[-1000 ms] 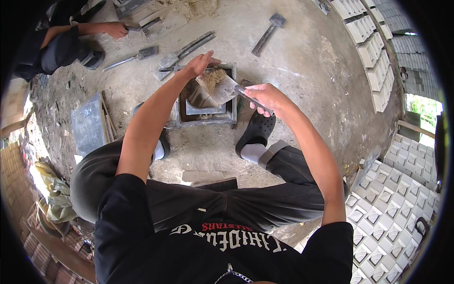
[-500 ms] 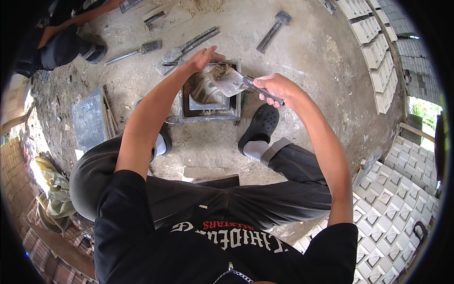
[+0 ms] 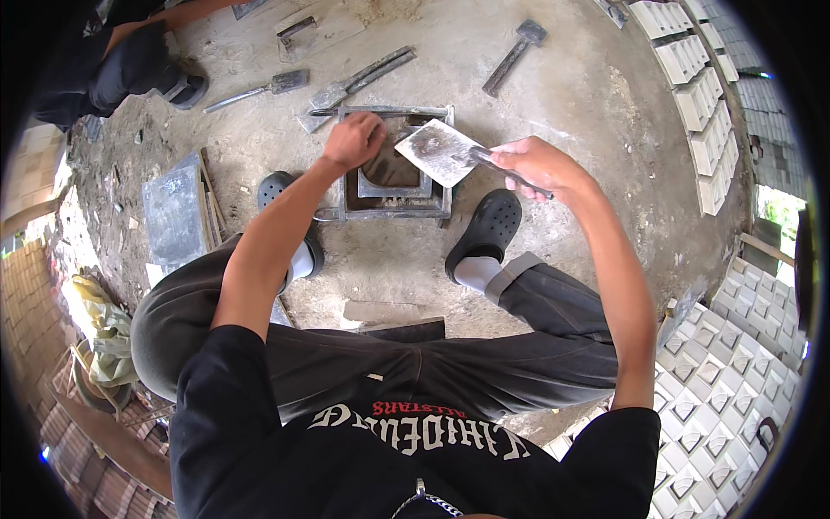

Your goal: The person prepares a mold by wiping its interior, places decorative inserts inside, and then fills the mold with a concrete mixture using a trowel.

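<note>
Grey trowel blade [image 3: 438, 152]; black clogs [image 3: 486, 227]; white socks [image 3: 475, 272]; grey floor [image 3: 588, 112]

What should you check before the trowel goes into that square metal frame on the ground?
1. Right hand grips the trowel by its handle: ok.
2. Left hand out of the blade's way: not ok, it rests at the square metal mould, close beside the blade.
3. Mould flat on the concrete floor: ok.
4. Feet clear: ok, black clog sits outside the frame.
5. What is inside the mould: cannot tell.
</note>
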`<state>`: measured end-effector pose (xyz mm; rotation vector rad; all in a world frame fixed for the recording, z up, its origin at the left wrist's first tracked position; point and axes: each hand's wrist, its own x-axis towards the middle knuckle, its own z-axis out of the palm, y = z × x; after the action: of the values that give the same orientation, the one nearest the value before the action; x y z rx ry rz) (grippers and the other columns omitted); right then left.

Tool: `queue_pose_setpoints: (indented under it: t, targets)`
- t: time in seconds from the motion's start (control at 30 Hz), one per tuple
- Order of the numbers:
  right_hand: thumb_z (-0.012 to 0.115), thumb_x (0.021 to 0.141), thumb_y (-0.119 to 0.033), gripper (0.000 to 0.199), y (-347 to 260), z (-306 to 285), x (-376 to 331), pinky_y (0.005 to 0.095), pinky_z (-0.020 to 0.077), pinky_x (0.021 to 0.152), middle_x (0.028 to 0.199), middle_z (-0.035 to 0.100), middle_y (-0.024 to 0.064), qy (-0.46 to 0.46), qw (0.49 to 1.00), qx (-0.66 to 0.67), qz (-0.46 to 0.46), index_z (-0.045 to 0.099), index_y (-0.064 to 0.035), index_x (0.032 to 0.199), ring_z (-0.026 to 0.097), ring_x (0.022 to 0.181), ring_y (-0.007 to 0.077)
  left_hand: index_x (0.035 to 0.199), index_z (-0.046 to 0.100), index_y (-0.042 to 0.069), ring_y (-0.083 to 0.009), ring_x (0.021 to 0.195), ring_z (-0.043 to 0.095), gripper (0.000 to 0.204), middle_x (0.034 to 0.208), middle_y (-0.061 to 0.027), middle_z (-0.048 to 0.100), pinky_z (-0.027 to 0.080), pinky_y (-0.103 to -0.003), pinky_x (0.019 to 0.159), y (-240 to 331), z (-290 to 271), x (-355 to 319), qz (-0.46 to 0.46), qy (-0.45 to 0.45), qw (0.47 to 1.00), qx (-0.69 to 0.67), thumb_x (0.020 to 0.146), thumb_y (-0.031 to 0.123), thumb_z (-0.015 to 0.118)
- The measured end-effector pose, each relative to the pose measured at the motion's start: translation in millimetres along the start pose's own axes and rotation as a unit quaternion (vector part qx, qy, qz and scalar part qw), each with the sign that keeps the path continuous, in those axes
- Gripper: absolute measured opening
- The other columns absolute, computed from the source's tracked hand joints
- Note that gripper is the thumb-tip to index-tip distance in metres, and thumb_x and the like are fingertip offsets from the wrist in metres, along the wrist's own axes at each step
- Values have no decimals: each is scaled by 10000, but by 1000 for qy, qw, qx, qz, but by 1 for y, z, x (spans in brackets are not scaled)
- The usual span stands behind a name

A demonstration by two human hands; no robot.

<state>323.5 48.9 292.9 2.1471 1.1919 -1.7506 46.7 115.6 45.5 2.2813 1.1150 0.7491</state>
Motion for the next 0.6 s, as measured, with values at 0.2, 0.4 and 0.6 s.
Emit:
queue_pose_setpoints:
  t: [0.2,0.4,0.6]
  targets:
    - [527,986,-263,413,5,-16,-6,252,331,371,724,560,41,-5,1000,-17,-25,565,-45,1334,422,457,77,904,593,-21,-439,926,622,289,995,-261,646,514,-514,802,4,63,-10,-132,17,991,-19,911,230,451]
    - [529,987,-262,408,12,-23,-10,247,324,360,694,541,17,0,1000,-16,-25,566,-40,1327,409,433,71,945,590,-48,-525,990,561,447,1008,-350,614,427,-547,919,13,72,15,-293,-100,945,-102,955,307,319]
    - [536,987,-261,413,20,-26,-4,246,330,350,687,545,19,-6,1000,-10,-17,554,-48,1340,409,417,69,917,595,-63,-531,1005,543,542,1031,-355,599,414,-543,881,9,69,15,-277,-97,940,-174,943,372,272]
